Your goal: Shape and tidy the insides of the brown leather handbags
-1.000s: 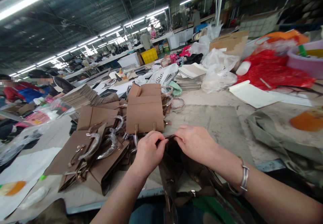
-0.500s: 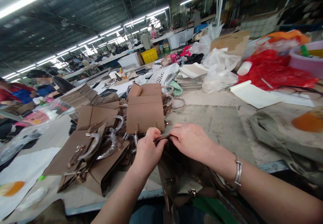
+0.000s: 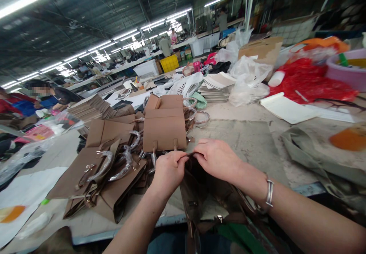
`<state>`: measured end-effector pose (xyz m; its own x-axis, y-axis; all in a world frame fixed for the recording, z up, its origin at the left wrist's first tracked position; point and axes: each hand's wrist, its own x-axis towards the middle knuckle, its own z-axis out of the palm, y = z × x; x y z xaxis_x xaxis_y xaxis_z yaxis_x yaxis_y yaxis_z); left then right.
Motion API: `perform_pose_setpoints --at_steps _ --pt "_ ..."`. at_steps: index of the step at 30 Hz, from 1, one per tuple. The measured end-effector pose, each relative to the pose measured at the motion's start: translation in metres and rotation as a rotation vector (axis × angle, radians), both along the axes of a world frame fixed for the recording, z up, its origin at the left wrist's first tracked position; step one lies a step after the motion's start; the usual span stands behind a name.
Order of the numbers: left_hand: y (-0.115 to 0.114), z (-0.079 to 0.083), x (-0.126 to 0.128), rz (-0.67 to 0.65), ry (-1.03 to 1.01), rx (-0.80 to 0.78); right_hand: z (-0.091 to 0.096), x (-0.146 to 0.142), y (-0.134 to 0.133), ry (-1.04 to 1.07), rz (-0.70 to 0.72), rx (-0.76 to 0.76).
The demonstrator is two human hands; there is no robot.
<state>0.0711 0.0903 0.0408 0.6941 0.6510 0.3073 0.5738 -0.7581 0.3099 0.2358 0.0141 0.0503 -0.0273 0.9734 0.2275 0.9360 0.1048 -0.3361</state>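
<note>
My left hand [image 3: 168, 172] and my right hand [image 3: 217, 158] pinch the top edge of a dark brown handbag [image 3: 206, 196] that hangs over the front edge of the table. The fingertips of both hands nearly meet at the bag's rim. A metal bracelet [image 3: 268, 193] sits on my right wrist. Just beyond my hands lies a flat brown handbag [image 3: 164, 126], and to the left a pile of brown handbags [image 3: 105, 170] with plastic-wrapped handles.
The worn grey table [image 3: 246, 135] carries clear plastic bags [image 3: 247, 78], a stack of paper sheets [image 3: 214, 84], red material [image 3: 309, 80] and a grey cloth [image 3: 314, 155]. A person [image 3: 42, 94] sits at far left; other people stand far back.
My hands drew closer together on the bag's top edge and shifted slightly away from me. The bag's opening has narrowed between them.
</note>
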Motion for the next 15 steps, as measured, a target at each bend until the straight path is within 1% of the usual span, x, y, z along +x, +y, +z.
perform_pose_setpoints --at_steps 5,9,12,15 --pt "0.0 0.003 0.001 0.001 0.032 -0.014 0.002 0.003 -0.002 0.0 -0.015 -0.013" --pt "0.0 0.01 0.0 0.02 0.092 -0.12 0.007 0.0 0.0 -0.082 -0.002 -0.041" --pt "0.002 0.014 -0.003 0.047 0.101 -0.208 0.01 -0.004 0.002 -0.106 0.031 -0.037" --pt "0.003 0.015 -0.006 0.065 0.1 -0.235 0.009 -0.005 0.001 -0.099 0.029 -0.034"
